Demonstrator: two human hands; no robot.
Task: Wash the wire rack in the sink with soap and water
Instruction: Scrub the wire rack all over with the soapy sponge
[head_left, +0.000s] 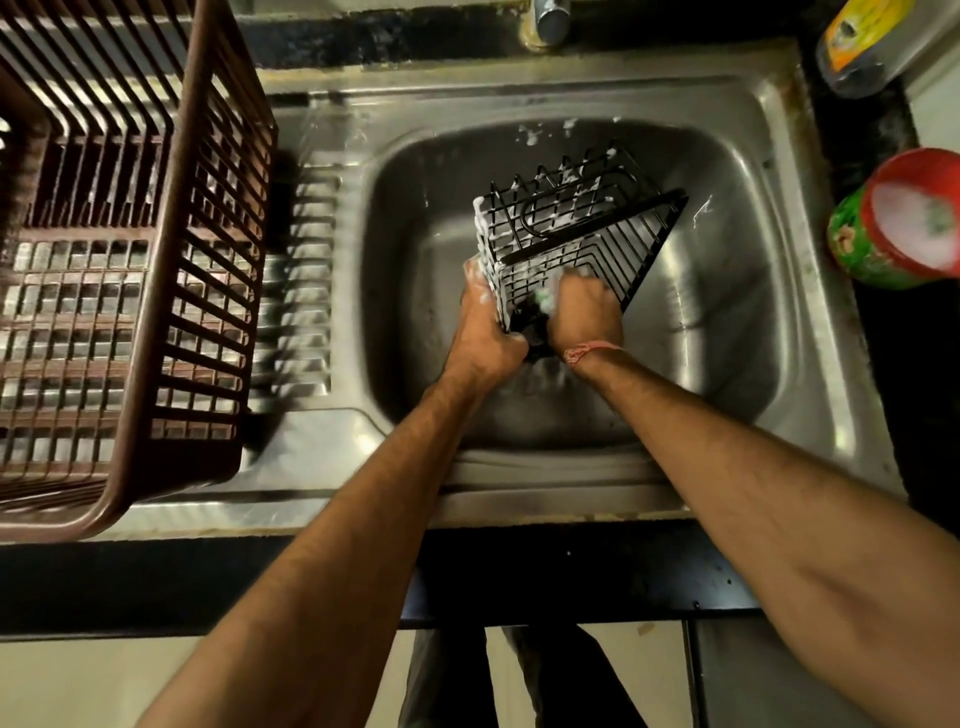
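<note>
The black, soapy wire rack (566, 228) is gripped at its near corner by the left hand (485, 327) and tilted in the steel sink (727, 332), seemingly to expose its wires; a green scrubber (545, 297) is clutched against them by the right hand (584, 312).

- both forearms bare all the way up, no sleeves showing
- left hand (485, 332) and right hand (584, 312) bare too, no gloves, some white suds stuck on them
- thin pink thread band (589, 351) tied round the right wrist
- dark trousers (452, 675) at the bottom

Rack (571, 228) in sink (753, 364) — basket (156, 260) left.
</note>
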